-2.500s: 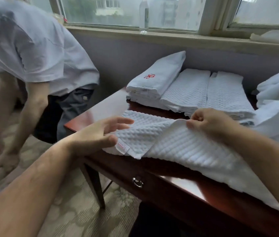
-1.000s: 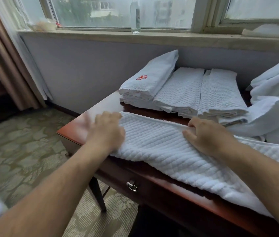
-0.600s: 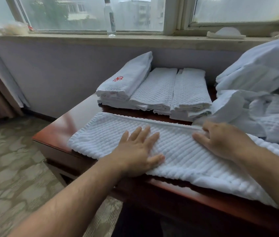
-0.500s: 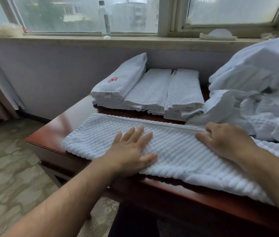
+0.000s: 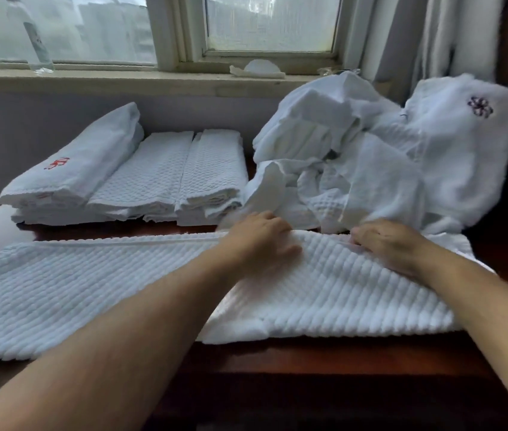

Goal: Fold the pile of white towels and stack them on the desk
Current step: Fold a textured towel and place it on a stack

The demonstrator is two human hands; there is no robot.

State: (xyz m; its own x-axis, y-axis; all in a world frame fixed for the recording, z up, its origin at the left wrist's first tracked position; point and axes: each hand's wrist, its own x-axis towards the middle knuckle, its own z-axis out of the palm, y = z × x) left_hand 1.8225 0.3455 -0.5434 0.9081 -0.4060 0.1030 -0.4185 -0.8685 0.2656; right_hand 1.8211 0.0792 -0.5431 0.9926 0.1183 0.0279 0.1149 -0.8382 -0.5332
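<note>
Left hand (image 5: 258,241) slid right, grip unclear (blur) | right fingers (image 5: 363,239) pinch towel (image 5: 91,290) | desk (image 5: 308,362), windowsill (image 5: 122,79)

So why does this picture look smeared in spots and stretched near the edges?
Head view: soft daylight from the window, no hard shadows. Head view: motion blur smears the bottle on the sill and the left hand on the towel. Head view: the wide-angle lens swells everything near the bottom corners.
</note>
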